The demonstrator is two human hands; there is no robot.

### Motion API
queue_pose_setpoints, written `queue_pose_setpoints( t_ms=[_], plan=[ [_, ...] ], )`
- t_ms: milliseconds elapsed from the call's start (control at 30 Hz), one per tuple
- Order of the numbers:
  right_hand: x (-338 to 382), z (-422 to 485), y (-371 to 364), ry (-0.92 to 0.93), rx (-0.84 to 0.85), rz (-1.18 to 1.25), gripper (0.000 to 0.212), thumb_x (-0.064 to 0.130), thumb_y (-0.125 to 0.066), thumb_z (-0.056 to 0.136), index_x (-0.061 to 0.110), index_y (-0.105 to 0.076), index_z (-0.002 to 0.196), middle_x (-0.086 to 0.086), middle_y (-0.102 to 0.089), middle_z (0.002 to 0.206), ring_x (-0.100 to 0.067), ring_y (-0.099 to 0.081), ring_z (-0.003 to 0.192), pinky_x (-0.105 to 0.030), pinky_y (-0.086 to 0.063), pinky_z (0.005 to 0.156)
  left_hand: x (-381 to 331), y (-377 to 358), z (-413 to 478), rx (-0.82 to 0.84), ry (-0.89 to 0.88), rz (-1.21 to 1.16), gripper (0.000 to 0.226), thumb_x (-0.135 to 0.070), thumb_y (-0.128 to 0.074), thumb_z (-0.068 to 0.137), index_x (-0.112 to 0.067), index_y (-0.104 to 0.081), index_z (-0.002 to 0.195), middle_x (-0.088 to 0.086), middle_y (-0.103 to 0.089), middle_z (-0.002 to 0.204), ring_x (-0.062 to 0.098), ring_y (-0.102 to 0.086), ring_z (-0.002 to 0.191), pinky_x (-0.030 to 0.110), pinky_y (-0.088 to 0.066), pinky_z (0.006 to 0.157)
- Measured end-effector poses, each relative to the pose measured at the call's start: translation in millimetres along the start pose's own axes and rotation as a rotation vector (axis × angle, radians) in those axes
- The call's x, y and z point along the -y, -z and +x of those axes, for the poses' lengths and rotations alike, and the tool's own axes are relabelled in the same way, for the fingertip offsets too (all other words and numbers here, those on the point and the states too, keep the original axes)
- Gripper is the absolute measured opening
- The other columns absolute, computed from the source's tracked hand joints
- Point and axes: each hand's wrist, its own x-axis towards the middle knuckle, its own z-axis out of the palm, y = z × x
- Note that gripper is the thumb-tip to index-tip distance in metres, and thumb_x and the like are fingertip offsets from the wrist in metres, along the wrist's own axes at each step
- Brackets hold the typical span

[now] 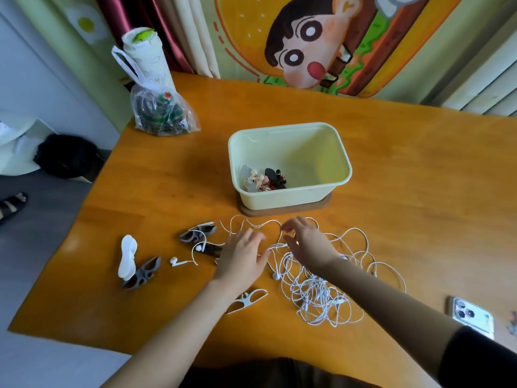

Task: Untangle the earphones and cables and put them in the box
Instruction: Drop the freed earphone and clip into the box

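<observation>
A tangle of white earphone cables [321,292] lies on the orange table, right of centre. A pale yellow box [289,163] stands behind it, with wound earphones [264,180] in its left corner. My left hand [240,259] lies flat with straight fingers on the table over a cable strand. My right hand [305,242] hovers over the tangle and pinches a white strand near its top loop. One white earbud [174,261] lies to the left. Another earbud [276,275] lies between my hands.
Grey cable winders [198,233] [144,273], a white winder [127,256] and a white clip [247,299] lie at the front left. A plastic bag [161,110] stands at the back left, a phone [471,315] at the right edge.
</observation>
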Motion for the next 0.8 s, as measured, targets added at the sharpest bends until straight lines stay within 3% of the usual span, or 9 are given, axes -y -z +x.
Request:
queue_pose_setpoints(
  t_ms=[100,233,300,367,467,567,667,800],
  plan=[
    [-6,-11,-15,-0.078,0.175,-0.018,0.034,0.023,-0.053,0.095,0.016,-0.051,0.127,-0.003,-0.050,0.129,-0.020,-0.057,0.107,-0.033,-0.049,0.091,0,-19,-1,0.120,0.085,0.047,0.035,-0.041,-0.050,0.096,-0.020,-0.057,0.122,-0.005,-0.058,0.118,0.014,-0.050,0.109,0.026,-0.039,0.090],
    [1,-17,-26,-0.083,0.198,0.008,0.040,0.019,-0.058,0.092,0.018,-0.050,0.130,-0.005,-0.049,0.128,-0.022,-0.054,0.112,-0.035,-0.047,0.096,-3,-27,-3,0.090,0.118,-0.074,0.017,-0.027,-0.051,0.098,-0.016,-0.063,0.103,0.000,-0.064,0.103,0.017,-0.053,0.098,0.022,-0.042,0.076],
    [5,-19,-27,-0.074,0.161,0.031,0.031,0.018,-0.059,0.091,0.014,-0.057,0.122,-0.006,-0.052,0.120,-0.024,-0.057,0.106,-0.034,-0.048,0.091,-7,-20,-4,0.069,0.132,-0.263,0.011,-0.024,-0.053,0.097,-0.018,-0.061,0.091,-0.001,-0.063,0.090,0.015,-0.055,0.086,0.011,-0.038,0.064],
    [6,-21,-25,-0.075,0.094,0.062,0.021,0.019,-0.059,0.091,0.010,-0.064,0.110,-0.007,-0.054,0.112,-0.026,-0.059,0.097,-0.034,-0.049,0.085,-14,-9,-3,0.049,0.137,-0.423,0.012,-0.021,-0.053,0.097,-0.016,-0.061,0.089,-0.003,-0.063,0.082,0.011,-0.057,0.077,0.009,-0.039,0.058],
    [4,-25,-16,-0.074,-0.004,0.122,0.016,0.019,-0.059,0.091,0.009,-0.067,0.102,-0.009,-0.056,0.105,-0.025,-0.058,0.092,-0.029,-0.045,0.079,-21,8,-2,-0.027,0.143,-0.551,0.013,-0.018,-0.053,0.096,-0.012,-0.062,0.089,-0.004,-0.061,0.074,0.010,-0.061,0.073,0.014,-0.045,0.062],
    [6,-28,0,-0.067,-0.089,0.182,0.017,0.018,-0.056,0.093,0.008,-0.066,0.103,-0.008,-0.062,0.103,-0.022,-0.059,0.092,-0.027,-0.046,0.078,-24,20,-1,-0.087,0.122,-0.580,0.012,-0.020,-0.055,0.095,-0.014,-0.063,0.089,-0.009,-0.055,0.069,0.013,-0.060,0.071,0.025,-0.051,0.067],
    [13,-29,21,-0.085,-0.177,0.281,0.017,0.017,-0.056,0.094,0.004,-0.064,0.102,-0.010,-0.068,0.099,-0.024,-0.063,0.090,-0.034,-0.051,0.080,-30,33,-2,-0.164,0.082,-0.562,0.012,-0.019,-0.056,0.095,-0.012,-0.065,0.091,-0.009,-0.056,0.070,0.005,-0.052,0.068,0.012,-0.043,0.059],
    [22,-30,43,-0.047,-0.281,0.328,0.013,0.016,-0.058,0.092,0.006,-0.063,0.098,-0.004,-0.069,0.089,-0.019,-0.064,0.085,-0.033,-0.052,0.078,-42,51,-1,-0.209,0.057,-0.593,0.012,-0.021,-0.055,0.095,-0.016,-0.065,0.090,0.001,-0.062,0.077,0.013,-0.056,0.074,0.017,-0.042,0.059]
  ],
)
